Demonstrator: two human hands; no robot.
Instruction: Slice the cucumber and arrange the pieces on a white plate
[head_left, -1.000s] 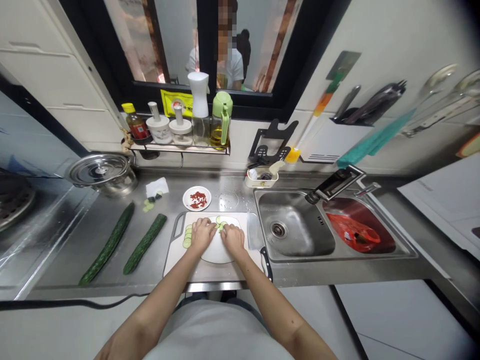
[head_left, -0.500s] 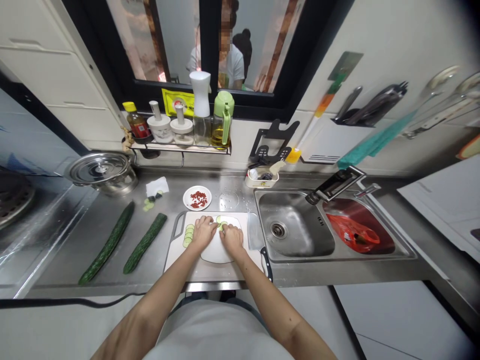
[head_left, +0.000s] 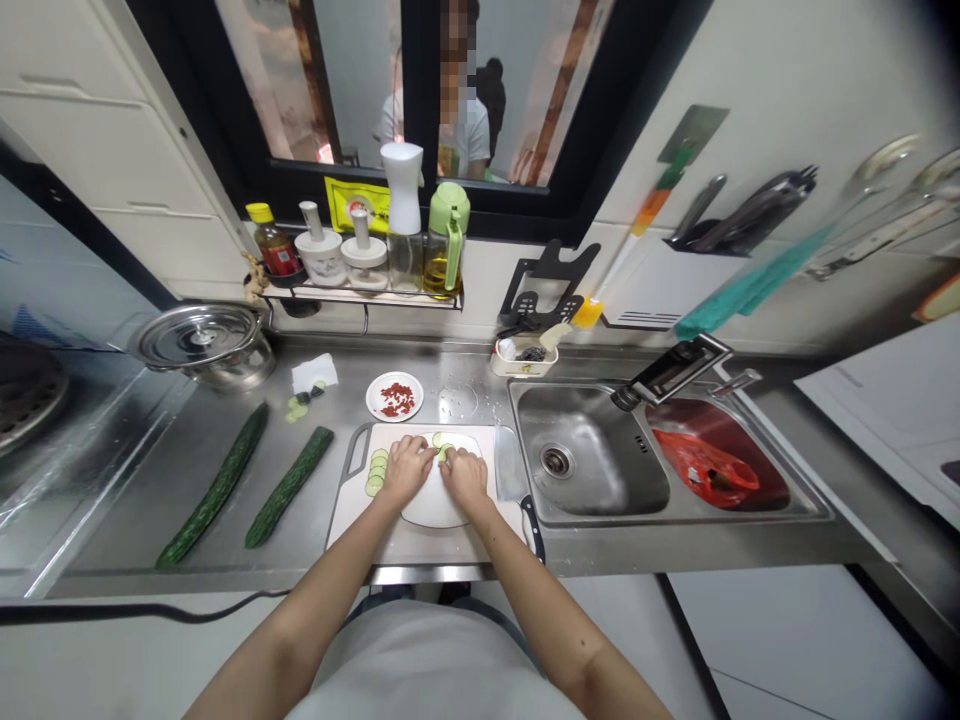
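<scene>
Both hands are over a white plate [head_left: 435,505] that lies on the cutting board [head_left: 356,525]. My left hand [head_left: 409,468] has its fingers bent, with the tips at a thin cucumber slice [head_left: 444,452] near the plate's far side. From the other side, my right hand [head_left: 465,476] pinches at the same slice. Another cucumber slice [head_left: 438,438] lies just beyond the fingertips. A row of overlapping cucumber slices [head_left: 376,473] rests on the board left of the plate. At the board's right side lies a broad-bladed kitchen knife [head_left: 511,465] with a black handle.
Two whole cucumbers [head_left: 217,490] lie left on the steel counter. Behind the board stands a small dish [head_left: 373,398] of red berries. Cucumber scraps [head_left: 297,408] sit by a white paper. The sink [head_left: 600,450] is right; a lidded pot [head_left: 217,350] stands back left.
The hands have stayed almost in place at the slice on the plate, with only tiny finger movement. Nothing else has visibly moved.
</scene>
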